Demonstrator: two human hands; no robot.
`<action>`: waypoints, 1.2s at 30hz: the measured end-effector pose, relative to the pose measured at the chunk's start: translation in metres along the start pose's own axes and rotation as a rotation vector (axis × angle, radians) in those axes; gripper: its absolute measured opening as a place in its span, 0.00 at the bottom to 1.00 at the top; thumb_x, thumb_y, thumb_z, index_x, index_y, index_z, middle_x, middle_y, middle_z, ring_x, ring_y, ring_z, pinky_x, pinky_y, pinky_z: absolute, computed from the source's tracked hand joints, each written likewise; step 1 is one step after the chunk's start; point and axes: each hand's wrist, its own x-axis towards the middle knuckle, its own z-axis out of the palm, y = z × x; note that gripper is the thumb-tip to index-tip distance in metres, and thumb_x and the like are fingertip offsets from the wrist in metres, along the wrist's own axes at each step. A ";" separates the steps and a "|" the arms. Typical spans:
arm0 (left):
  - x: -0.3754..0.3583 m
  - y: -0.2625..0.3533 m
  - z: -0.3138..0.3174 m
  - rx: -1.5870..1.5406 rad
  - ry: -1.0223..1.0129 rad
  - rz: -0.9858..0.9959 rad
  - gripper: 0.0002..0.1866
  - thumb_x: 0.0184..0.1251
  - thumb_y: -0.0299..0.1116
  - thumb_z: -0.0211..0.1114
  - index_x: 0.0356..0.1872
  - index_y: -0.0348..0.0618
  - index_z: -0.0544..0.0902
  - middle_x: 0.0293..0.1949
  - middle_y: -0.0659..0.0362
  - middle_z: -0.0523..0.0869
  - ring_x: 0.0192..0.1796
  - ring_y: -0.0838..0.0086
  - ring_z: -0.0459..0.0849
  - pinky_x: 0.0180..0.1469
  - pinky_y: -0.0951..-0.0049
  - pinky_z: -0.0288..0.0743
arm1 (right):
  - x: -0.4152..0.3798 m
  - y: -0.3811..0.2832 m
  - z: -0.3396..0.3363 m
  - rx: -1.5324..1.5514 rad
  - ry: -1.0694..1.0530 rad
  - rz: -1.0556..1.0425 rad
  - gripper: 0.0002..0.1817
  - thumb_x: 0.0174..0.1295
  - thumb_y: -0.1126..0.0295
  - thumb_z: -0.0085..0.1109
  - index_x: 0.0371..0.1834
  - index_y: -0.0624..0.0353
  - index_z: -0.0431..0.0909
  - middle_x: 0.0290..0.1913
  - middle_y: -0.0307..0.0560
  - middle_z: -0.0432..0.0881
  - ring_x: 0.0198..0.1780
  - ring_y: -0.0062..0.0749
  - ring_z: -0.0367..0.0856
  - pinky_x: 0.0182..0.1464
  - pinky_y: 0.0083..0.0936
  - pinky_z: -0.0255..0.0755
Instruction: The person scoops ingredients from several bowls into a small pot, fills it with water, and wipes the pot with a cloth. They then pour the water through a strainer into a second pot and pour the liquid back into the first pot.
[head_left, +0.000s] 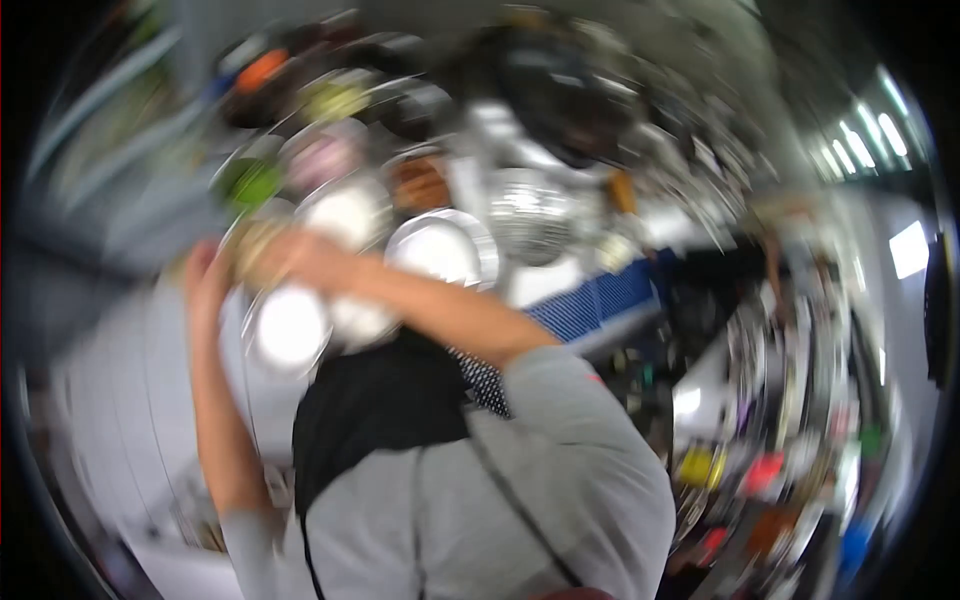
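Observation:
Both arms reach to the left side of the counter, and motion smears the fingers. My left hand is at the left edge of a beige, blurred thing whose kind I cannot make out. My right hand reaches across to the right side of the same thing. Whether either hand grips it is not clear. Close below my right hand is a round container with white contents. Beyond the hands stand a container with green contents, one with pink contents and another with white contents.
Right of my forearm is a round white-filled container, with a reddish-brown-filled one behind it. A large dark wok-like pan, a shiny metal vessel and a blue patterned strip lie further right. Shelves with goods stand at far right.

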 end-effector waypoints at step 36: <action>0.032 -0.052 0.001 -0.339 -0.163 0.002 0.18 0.71 0.29 0.63 0.59 0.35 0.79 0.53 0.50 0.86 0.49 0.67 0.88 0.48 0.69 0.84 | 0.014 0.014 -0.006 0.046 -0.076 0.255 0.09 0.53 0.66 0.60 0.28 0.60 0.83 0.37 0.51 0.86 0.42 0.46 0.84 0.43 0.38 0.78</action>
